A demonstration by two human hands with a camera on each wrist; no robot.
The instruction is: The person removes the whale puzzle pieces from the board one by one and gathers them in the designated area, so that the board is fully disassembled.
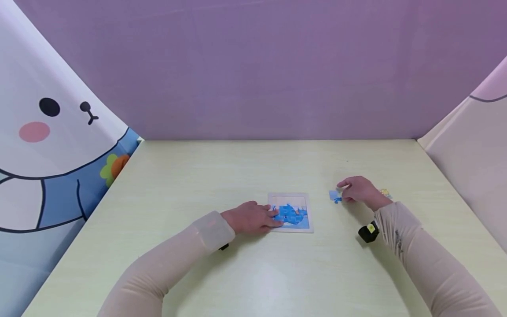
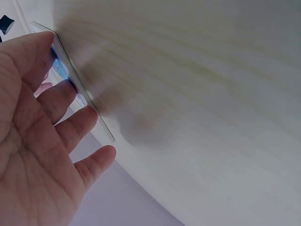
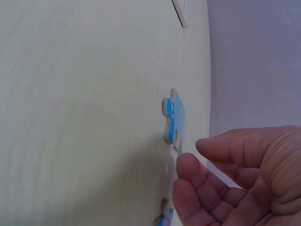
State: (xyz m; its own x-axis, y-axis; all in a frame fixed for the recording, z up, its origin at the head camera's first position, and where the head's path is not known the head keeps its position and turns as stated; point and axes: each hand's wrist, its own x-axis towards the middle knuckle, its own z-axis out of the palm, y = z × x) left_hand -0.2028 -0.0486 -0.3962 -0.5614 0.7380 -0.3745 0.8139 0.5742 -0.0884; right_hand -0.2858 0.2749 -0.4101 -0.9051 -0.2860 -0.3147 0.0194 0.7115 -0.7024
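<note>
My left hand (image 1: 251, 218) rests its fingers on the left side of a small jigsaw tray (image 1: 288, 199), fingers spread and loosely extended. In the left wrist view, fingertips touch the tray's pale rim (image 2: 104, 125). Blue joined jigsaw pieces (image 1: 291, 215) fill the tray's lower part; bare board shows at its top. To the tray's right lies a loose blue jigsaw piece (image 1: 333, 195). Close over it is my right hand (image 1: 359, 191), its thumb and fingers bent and apart. The right wrist view shows that jigsaw piece (image 3: 176, 117) flat on the table just beyond the fingertips, nothing pinched.
Another jigsaw piece with a yellow patch (image 1: 385, 192) lies beyond my right wrist, partly hidden. A black wrist camera (image 1: 369, 232) hangs under the right sleeve. The pale table (image 1: 237, 167) ends at a purple back panel (image 1: 277, 88), with printed cloth panels at both sides.
</note>
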